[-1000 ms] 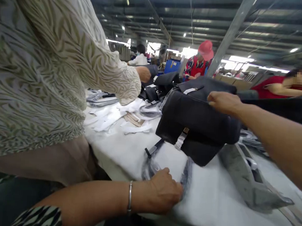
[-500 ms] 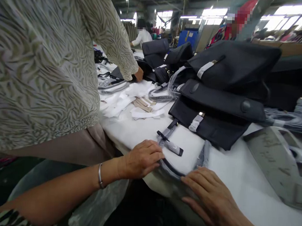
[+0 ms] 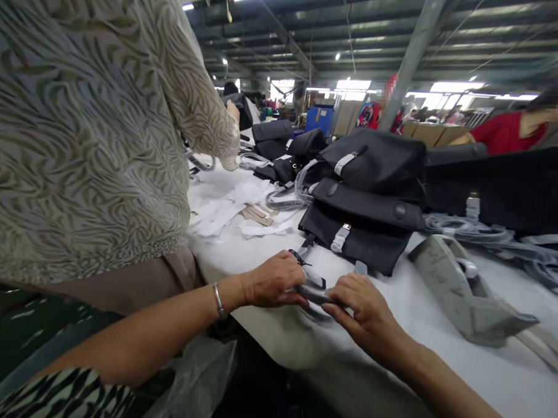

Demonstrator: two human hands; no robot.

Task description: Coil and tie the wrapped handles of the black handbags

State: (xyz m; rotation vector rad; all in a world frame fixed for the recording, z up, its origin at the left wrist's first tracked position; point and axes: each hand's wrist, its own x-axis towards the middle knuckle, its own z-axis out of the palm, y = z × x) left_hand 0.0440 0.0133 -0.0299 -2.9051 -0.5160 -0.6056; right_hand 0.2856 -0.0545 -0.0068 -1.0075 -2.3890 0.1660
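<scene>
At the table's front edge, my left hand [image 3: 278, 280] has its fingers closed on one part of a dark bag strap [image 3: 316, 295] in clear plastic wrap. A short way to the right, my right hand [image 3: 360, 305] pinches the same strap between thumb and fingers. Part of the strap loops below the hands and is blurred. Just behind them lies a short wrapped tab [image 3: 315, 278] with a black end. Beyond that rests a black bag [image 3: 359, 215] with a rolled top and a wrapped buckle, its flap lying toward me.
A grey tape dispenser [image 3: 460, 291] stands on the white table [image 3: 497, 385] at right. More black bags [image 3: 378, 161] are piled behind. White paper scraps [image 3: 223, 206] and brown card pieces [image 3: 259, 215] lie left. A person in a patterned top [image 3: 101, 133] stands close at left.
My hands have come closer together and now grip the strap, lifting it slightly; before, the right hand lay flatter. The view has tilted up. The co-worker's hand has moved away from the paper scraps.
</scene>
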